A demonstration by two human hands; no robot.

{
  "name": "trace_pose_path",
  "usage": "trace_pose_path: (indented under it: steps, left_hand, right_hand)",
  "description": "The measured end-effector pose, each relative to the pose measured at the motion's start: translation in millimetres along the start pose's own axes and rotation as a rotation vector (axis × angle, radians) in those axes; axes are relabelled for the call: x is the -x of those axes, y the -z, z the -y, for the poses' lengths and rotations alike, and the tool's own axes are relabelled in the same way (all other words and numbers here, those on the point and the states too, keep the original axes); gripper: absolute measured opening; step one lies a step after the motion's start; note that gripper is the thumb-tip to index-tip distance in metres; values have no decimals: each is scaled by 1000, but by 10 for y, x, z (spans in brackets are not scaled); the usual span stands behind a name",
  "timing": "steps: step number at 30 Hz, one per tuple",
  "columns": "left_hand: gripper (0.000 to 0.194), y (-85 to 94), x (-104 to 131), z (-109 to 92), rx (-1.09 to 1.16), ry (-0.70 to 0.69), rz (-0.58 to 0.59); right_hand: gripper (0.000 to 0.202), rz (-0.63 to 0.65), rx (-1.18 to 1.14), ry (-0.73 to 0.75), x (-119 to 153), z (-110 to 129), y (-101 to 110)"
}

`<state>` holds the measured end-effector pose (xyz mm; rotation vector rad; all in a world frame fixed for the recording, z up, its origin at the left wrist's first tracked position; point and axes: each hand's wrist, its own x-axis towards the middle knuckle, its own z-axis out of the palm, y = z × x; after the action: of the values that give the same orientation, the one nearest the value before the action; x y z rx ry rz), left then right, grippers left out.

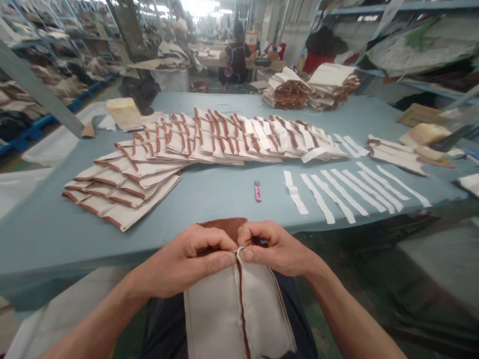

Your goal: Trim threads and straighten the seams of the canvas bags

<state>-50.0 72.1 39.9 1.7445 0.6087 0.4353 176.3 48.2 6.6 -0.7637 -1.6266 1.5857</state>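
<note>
A cream fabric panel (213,314) with a brown-edged seam down its middle lies over my lap. My left hand (194,257) pinches its top edge just left of the seam. On the other side of the seam, my right hand (275,249) pinches the same edge, thumb and forefinger close to the left fingertips. Behind the fingers a brown flap (224,227) rests against the table edge. Pink thread snips (258,191) lie on the table beyond my hands.
The blue-covered table (213,192) bears a long overlapping row of cream-and-brown sewn pieces (217,137). White strips (337,194) lie spread at the right. Folded stacks (310,87) stand at the back. A person (235,57) sits beyond the table.
</note>
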Motion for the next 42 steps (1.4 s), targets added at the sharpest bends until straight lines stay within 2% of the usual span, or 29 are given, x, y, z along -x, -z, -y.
trace_pose_path:
  steps: [4, 7, 13, 15, 19, 22, 28, 31, 34, 36, 42]
  left_hand:
    - [24, -73, -39, 18, 34, 44, -84]
    - [21, -124, -49, 8, -6, 10, -170]
    - [15, -126, -17, 23, -254, -60, -213]
    - [17, -114, -1, 1, -321, -84, -211]
    - [23, -48, 37, -112, -310, -100, -97]
    - [20, 38, 91, -188, -367, -121, -32]
    - [17, 104, 194, -189, -569, -112, -43]
    - [19, 72, 192, -143, -698, -213, -93]
    - [24, 56, 181, -71, -813, -402, -137]
    - [28, 67, 191, -14, -878, -487, -156]
    - [25, 99, 316, 154, -1101, -515, -74]
  right_hand:
    - [36, -18, 55, 8, 9, 23, -14]
    - [30, -49, 174, 17, 26, 93, -49]
    - [11, -110, 430, 9, 94, 225, -150]
    - [8, -122, 462, 5, 99, 243, -180]
    - [29, -82, 334, -19, 63, 237, -202]
    - [33, -38, 261, -36, 28, 229, -199]
    - [22, -60, 593, 10, 2, 300, -284]
    - [21, -82, 685, 42, -19, 329, -335]
    - [18, -117, 637, 49, -67, 305, -343]
    - [14, -120, 526, 28, -107, 255, -330]
    - [5, -119, 44, -155, -154, -30, -333]
